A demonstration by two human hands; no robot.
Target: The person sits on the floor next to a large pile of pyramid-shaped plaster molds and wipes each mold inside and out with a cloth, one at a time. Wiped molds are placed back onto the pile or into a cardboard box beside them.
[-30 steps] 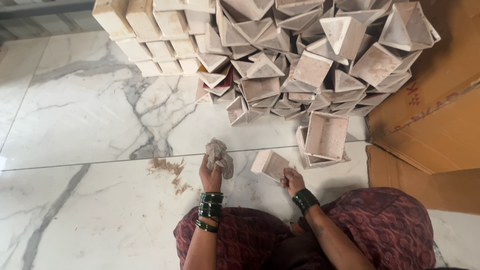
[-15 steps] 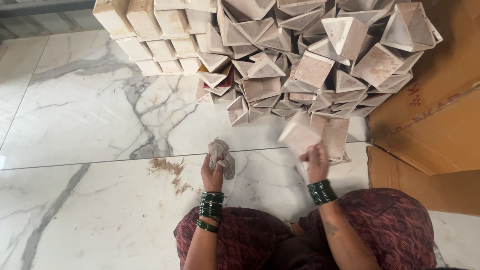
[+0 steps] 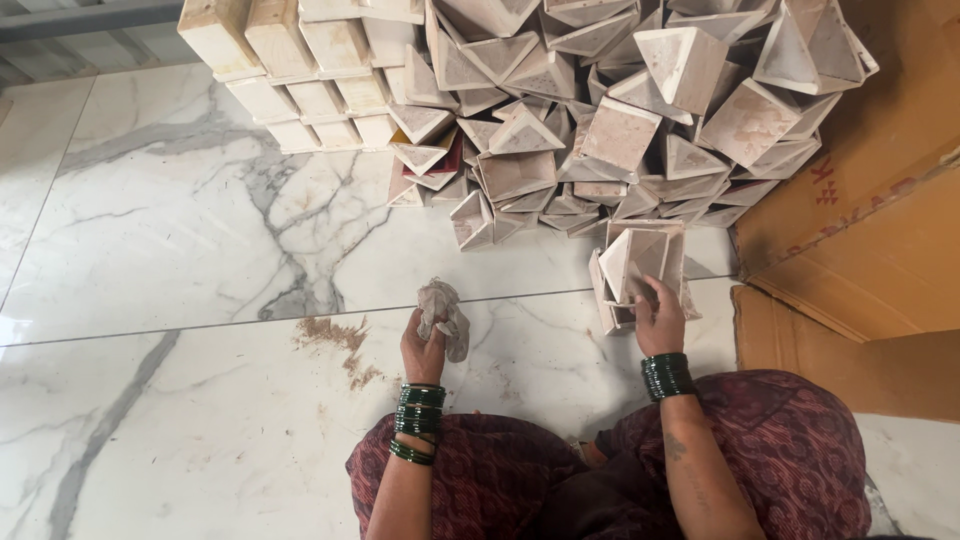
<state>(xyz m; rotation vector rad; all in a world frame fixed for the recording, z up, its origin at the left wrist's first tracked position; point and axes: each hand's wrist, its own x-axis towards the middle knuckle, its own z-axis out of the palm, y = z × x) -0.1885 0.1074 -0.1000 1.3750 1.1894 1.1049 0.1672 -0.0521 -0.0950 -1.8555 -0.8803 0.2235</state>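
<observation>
I sit on a white marble floor (image 3: 180, 260). My left hand (image 3: 422, 350) is closed around a crumpled grey cloth (image 3: 443, 310), held just above the floor. My right hand (image 3: 660, 318) grips a small pale open box (image 3: 640, 255) and holds it inside a larger open square box (image 3: 650, 275) that stands on the floor in front of me. Both wrists carry dark green bangles. A large heap of similar pale boxes (image 3: 620, 110) lies just beyond the right hand.
Rows of stacked pale blocks (image 3: 300, 60) stand at the far left of the heap. Brown cardboard sheets (image 3: 870, 230) lie along the right. A reddish dust patch (image 3: 340, 345) marks the floor left of the cloth. My patterned maroon clothing (image 3: 600, 480) fills the bottom.
My right hand lifted the small box from the floor in front of me, carried it right and up, and lowered it into the larger open box. The left hand with the cloth stayed put.
</observation>
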